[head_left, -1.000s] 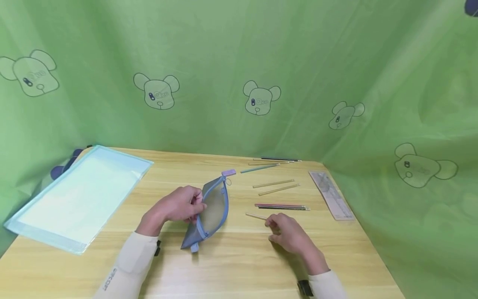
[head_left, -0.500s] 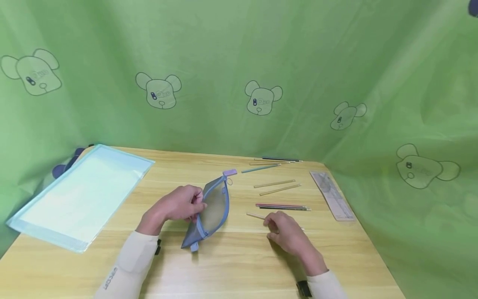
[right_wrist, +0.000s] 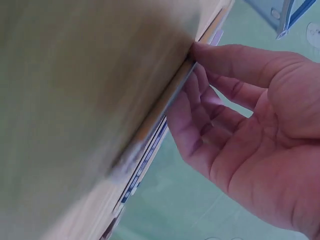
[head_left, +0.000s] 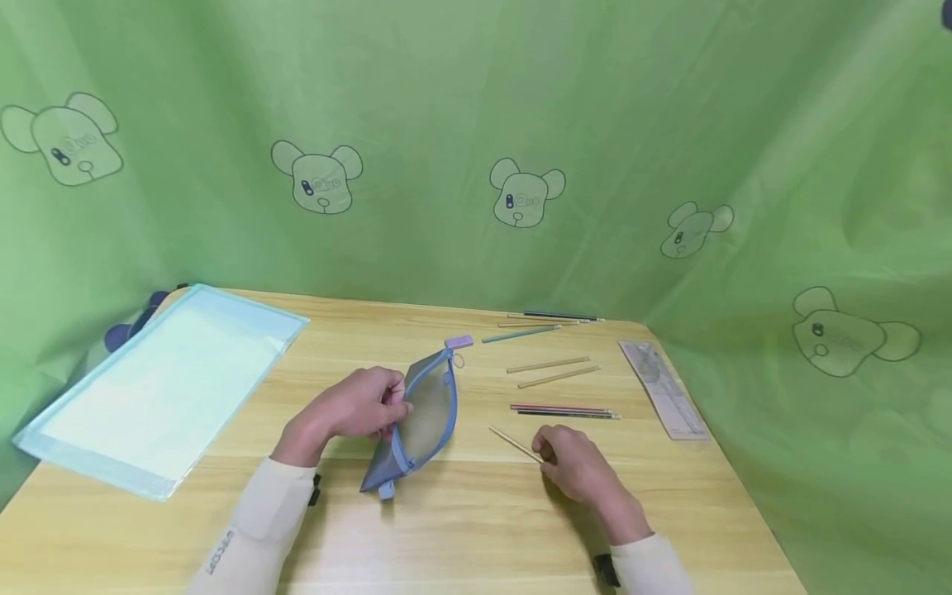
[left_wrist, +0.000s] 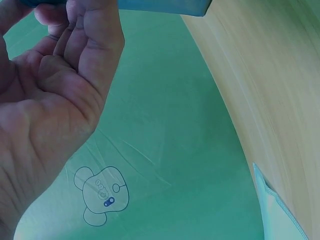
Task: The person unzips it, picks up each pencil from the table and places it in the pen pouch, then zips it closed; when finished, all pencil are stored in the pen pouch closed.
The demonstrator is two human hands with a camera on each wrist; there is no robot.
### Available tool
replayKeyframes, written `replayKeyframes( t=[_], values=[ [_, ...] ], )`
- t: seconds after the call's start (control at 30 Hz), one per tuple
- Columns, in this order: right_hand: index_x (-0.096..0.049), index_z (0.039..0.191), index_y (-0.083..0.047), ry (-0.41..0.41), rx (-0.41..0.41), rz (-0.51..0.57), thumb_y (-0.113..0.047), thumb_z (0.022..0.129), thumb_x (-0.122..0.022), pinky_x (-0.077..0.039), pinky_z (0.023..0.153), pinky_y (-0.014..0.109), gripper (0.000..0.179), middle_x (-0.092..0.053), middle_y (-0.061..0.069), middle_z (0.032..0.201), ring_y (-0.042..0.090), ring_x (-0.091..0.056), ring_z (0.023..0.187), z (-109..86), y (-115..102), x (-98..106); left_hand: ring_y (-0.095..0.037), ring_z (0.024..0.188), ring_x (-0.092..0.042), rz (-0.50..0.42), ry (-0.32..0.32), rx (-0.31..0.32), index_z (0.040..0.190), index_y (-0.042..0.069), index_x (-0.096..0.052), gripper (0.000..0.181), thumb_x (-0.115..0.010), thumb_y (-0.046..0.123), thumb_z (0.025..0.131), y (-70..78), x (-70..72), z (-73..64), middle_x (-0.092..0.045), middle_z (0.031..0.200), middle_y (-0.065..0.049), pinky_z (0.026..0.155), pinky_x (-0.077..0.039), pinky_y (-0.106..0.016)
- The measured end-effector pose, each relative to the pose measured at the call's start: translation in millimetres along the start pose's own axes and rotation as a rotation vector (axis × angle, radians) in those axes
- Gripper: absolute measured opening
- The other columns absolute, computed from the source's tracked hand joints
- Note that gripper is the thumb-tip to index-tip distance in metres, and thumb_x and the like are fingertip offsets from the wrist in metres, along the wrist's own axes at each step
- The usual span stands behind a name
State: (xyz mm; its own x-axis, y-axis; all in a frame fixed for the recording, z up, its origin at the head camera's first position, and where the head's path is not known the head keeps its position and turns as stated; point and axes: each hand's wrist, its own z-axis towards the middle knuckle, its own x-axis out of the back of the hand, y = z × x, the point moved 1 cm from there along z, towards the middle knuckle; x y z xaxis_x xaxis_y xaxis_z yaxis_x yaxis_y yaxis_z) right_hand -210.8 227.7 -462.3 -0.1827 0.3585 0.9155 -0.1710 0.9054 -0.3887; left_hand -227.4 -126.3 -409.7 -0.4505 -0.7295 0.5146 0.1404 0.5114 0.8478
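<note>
My left hand (head_left: 364, 405) grips the near-left edge of a blue-grey zip pencil pouch (head_left: 421, 409). The pouch's mouth gapes toward the right. Past the pouch on the right, my right hand (head_left: 580, 464) has its thumb and fingers around a plain wooden pencil (head_left: 515, 444) low over the table. In the right wrist view the thumb and fingertips pinch this pencil (right_wrist: 155, 112) along its shaft. The left wrist view shows my curled left fingers at the top, beside a strip of the pouch (left_wrist: 165, 6).
Pink and black pencils (head_left: 561, 411) lie behind my right hand, with two wooden pencils (head_left: 558, 377) beyond. A teal pencil (head_left: 521, 334), dark pencil (head_left: 563, 316) and purple eraser (head_left: 459, 341) lie farther back. A ruler set (head_left: 662, 388) is right; a light-blue mesh folder (head_left: 164, 388) is left.
The wooden pencil at my right hand has swung from nearly crosswise to a steeper slant, its right end now nearer me. The left hand and pouch have stayed put.
</note>
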Motion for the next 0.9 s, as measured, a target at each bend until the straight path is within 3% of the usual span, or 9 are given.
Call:
replayKeyframes(
  t=[0.4, 0.6, 0.77, 0.9],
  values=[
    [-0.066, 0.097, -0.010, -0.055, 0.124, 0.039, 0.007, 0.089, -0.079, -0.048, 0.069, 0.026, 0.023, -0.060, -0.002, 0.086, 0.013, -0.054, 0.079, -12.5, -34, -17, -0.022, 0.069, -0.073, 0.007, 0.005, -0.001, 0.081, 0.011, -0.050, 0.029, -0.067, 0.012, 0.104, -0.2, -0.5, -0.7, -0.062, 0.074, -0.004, 0.063, -0.059, -0.033],
    [-0.066, 0.102, -0.007, -0.074, 0.173, 0.050, 0.008, 0.089, -0.077, -0.047, 0.065, 0.024, 0.022, -0.061, -0.001, 0.086, 0.013, -0.054, 0.078, -13.1, -41, -17, -0.022, 0.068, -0.073, 0.004, 0.005, 0.002, 0.081, 0.011, -0.049, 0.029, -0.067, 0.011, 0.104, 0.8, -1.0, -0.8, -0.061, 0.073, -0.004, 0.065, -0.062, -0.038],
    [-0.066, 0.109, -0.004, -0.059, 0.141, 0.117, 0.010, 0.087, -0.076, -0.050, 0.066, 0.023, 0.028, -0.065, 0.001, 0.089, 0.014, -0.057, 0.079, -9.4, -44, -15, -0.021, 0.069, -0.073, -0.005, 0.006, 0.008, 0.080, 0.011, -0.048, 0.031, -0.067, 0.010, 0.104, 0.3, -2.3, -0.3, -0.057, 0.072, -0.003, 0.066, -0.062, -0.038],
    [-0.065, 0.115, -0.004, -0.032, 0.088, 0.240, 0.010, 0.089, -0.072, -0.052, 0.066, 0.021, 0.031, -0.064, 0.002, 0.089, 0.014, -0.059, 0.080, -3.2, -49, -7, -0.019, 0.068, -0.072, -0.004, 0.010, 0.013, 0.079, 0.012, -0.048, 0.031, -0.068, 0.010, 0.104, 0.4, -4.0, 0.4, -0.056, 0.072, -0.002, 0.064, -0.061, -0.034]
  ],
)
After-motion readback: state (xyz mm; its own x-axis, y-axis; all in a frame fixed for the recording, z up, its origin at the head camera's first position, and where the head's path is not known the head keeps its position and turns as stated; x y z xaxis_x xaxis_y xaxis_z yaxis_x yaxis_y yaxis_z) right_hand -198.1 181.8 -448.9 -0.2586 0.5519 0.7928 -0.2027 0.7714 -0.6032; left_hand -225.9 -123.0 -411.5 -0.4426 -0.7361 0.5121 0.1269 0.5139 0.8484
